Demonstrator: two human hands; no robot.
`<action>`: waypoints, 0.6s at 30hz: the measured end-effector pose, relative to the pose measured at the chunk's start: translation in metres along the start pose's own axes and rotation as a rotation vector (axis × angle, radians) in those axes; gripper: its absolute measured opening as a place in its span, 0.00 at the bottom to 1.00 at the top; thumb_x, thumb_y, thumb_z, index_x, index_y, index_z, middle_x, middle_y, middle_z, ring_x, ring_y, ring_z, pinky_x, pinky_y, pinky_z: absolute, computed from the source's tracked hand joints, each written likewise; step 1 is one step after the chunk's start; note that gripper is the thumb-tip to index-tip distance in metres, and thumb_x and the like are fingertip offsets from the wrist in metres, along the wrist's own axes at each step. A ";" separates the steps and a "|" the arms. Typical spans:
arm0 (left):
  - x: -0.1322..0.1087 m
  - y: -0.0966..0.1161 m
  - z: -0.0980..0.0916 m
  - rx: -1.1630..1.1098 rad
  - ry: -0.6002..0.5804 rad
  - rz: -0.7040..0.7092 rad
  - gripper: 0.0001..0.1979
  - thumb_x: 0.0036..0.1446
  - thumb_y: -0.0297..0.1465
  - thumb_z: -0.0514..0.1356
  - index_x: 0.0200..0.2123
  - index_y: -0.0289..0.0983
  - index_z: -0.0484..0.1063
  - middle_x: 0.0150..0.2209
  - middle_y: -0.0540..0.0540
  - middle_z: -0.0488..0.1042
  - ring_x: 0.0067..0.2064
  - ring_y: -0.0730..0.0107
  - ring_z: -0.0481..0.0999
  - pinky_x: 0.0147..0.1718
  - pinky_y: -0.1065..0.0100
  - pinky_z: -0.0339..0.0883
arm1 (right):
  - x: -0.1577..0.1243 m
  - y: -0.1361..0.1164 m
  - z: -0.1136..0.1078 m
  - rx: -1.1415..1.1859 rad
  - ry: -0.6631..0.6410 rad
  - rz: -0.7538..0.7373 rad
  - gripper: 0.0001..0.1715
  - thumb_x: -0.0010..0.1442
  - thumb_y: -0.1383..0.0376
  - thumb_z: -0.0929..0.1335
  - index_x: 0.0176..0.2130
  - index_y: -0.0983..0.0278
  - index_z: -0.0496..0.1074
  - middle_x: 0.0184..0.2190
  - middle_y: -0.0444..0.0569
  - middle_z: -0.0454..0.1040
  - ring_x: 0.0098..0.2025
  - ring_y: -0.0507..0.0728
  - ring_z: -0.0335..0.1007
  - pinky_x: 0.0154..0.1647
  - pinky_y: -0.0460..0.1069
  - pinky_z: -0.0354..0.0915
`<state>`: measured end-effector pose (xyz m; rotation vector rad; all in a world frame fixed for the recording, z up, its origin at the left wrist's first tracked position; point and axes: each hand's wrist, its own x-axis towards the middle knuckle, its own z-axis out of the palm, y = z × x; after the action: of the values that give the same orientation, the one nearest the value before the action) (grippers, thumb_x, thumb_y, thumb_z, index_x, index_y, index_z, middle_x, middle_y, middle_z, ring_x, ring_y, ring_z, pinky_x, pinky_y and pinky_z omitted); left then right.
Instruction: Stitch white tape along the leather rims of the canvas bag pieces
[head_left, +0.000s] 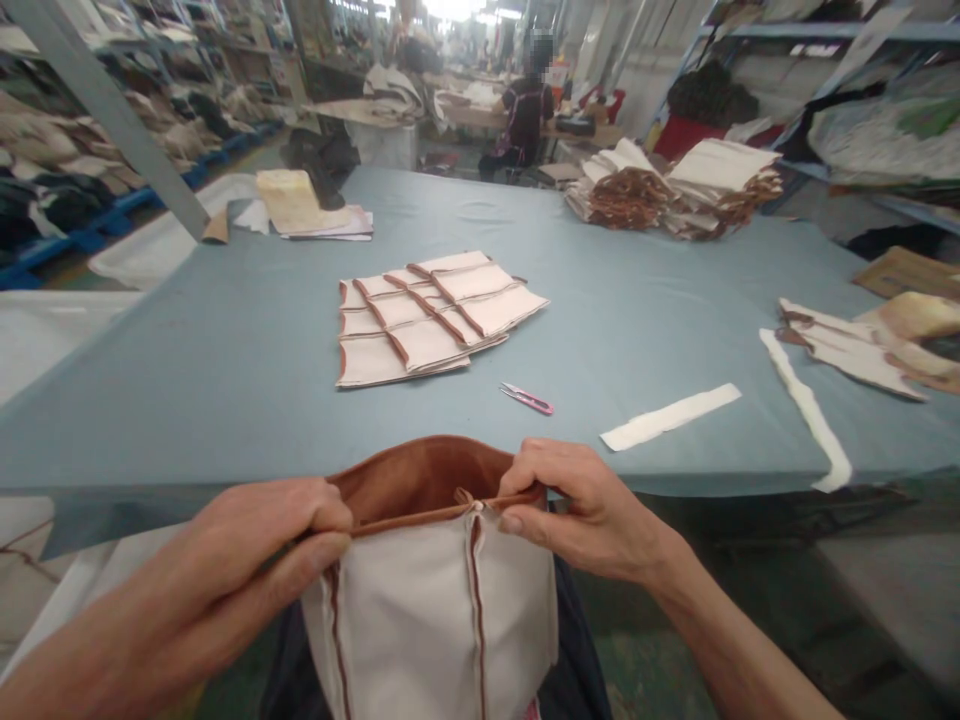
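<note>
A cream fabric bag [405, 610] with brown seam strips and a brown inner side hangs at the table's front edge, its mouth spread apart. My left hand [277, 530] pinches the brown-edged rim at the left corner. On the right, my right hand [570, 510] grips the same rim between thumb and fingers, close to a small knot of brown thread at the top of a seam. Beyond the bag lie pink-handled thread snips [528, 399]. Several flat cream pieces with brown edging [442, 310] overlap in a fanned stack behind the snips.
The blue-green table [225, 400] stretches ahead. Two white strips, one straight [671, 416] and one bent [806, 410], lie to the right. Tall stacks of folded cream and brown pieces [675, 190] stand at the back right. Farther off, a person [521, 115] is at another table.
</note>
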<state>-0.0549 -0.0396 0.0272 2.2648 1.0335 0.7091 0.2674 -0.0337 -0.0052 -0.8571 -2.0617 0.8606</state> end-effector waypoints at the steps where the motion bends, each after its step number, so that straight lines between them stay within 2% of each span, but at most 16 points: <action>1: 0.004 -0.005 0.000 -0.006 -0.051 0.012 0.06 0.65 0.31 0.60 0.34 0.41 0.75 0.30 0.56 0.78 0.29 0.75 0.75 0.32 0.81 0.66 | 0.002 -0.006 0.000 0.021 -0.013 0.010 0.13 0.69 0.60 0.72 0.33 0.64 0.76 0.26 0.43 0.73 0.28 0.51 0.65 0.30 0.46 0.59; 3: 0.010 -0.013 0.002 -0.056 -0.134 0.018 0.10 0.69 0.31 0.56 0.35 0.40 0.74 0.29 0.56 0.77 0.29 0.75 0.75 0.31 0.80 0.66 | 0.007 -0.019 0.001 0.066 -0.035 0.004 0.13 0.69 0.60 0.72 0.33 0.64 0.76 0.25 0.43 0.73 0.27 0.50 0.64 0.29 0.45 0.58; 5: 0.017 -0.016 0.007 -0.123 -0.165 0.014 0.11 0.71 0.31 0.54 0.38 0.39 0.75 0.33 0.54 0.79 0.34 0.73 0.78 0.36 0.79 0.67 | 0.014 -0.028 0.002 0.110 -0.055 -0.024 0.15 0.70 0.58 0.71 0.33 0.64 0.76 0.26 0.44 0.74 0.29 0.51 0.65 0.30 0.46 0.59; 7: 0.023 -0.012 0.011 -0.176 -0.179 0.038 0.12 0.72 0.31 0.53 0.43 0.39 0.76 0.40 0.51 0.81 0.41 0.70 0.79 0.43 0.77 0.67 | 0.020 -0.035 0.003 0.129 -0.083 -0.044 0.17 0.72 0.57 0.70 0.33 0.64 0.75 0.27 0.44 0.75 0.30 0.51 0.66 0.33 0.46 0.60; 9: 0.031 -0.004 0.015 -0.217 -0.187 0.076 0.14 0.74 0.32 0.50 0.43 0.38 0.76 0.41 0.49 0.81 0.42 0.70 0.78 0.45 0.76 0.66 | 0.024 -0.040 0.003 0.120 -0.110 -0.042 0.17 0.72 0.58 0.69 0.33 0.63 0.74 0.28 0.45 0.75 0.31 0.51 0.66 0.34 0.47 0.61; 12: 0.042 0.009 0.018 -0.259 -0.214 0.134 0.15 0.75 0.32 0.49 0.41 0.38 0.75 0.38 0.50 0.79 0.40 0.71 0.76 0.43 0.75 0.64 | 0.026 -0.043 0.004 0.114 -0.133 0.007 0.15 0.71 0.60 0.69 0.33 0.63 0.72 0.29 0.44 0.74 0.30 0.50 0.65 0.33 0.46 0.60; 14: 0.048 0.014 0.020 -0.288 -0.237 0.177 0.13 0.74 0.33 0.52 0.39 0.38 0.75 0.36 0.51 0.78 0.37 0.73 0.75 0.40 0.75 0.63 | 0.026 -0.042 0.006 0.123 -0.130 0.044 0.12 0.70 0.63 0.70 0.33 0.63 0.71 0.29 0.43 0.73 0.29 0.50 0.64 0.32 0.46 0.59; 18: 0.053 0.009 0.023 -0.319 -0.263 0.187 0.09 0.71 0.32 0.58 0.38 0.37 0.75 0.31 0.53 0.76 0.32 0.76 0.72 0.34 0.76 0.61 | 0.023 -0.035 0.011 0.117 -0.116 0.096 0.11 0.69 0.64 0.69 0.33 0.63 0.71 0.28 0.42 0.72 0.28 0.49 0.62 0.30 0.45 0.57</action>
<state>-0.0055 -0.0089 0.0294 2.1183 0.5470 0.5829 0.2364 -0.0379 0.0248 -0.8665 -2.0593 1.0948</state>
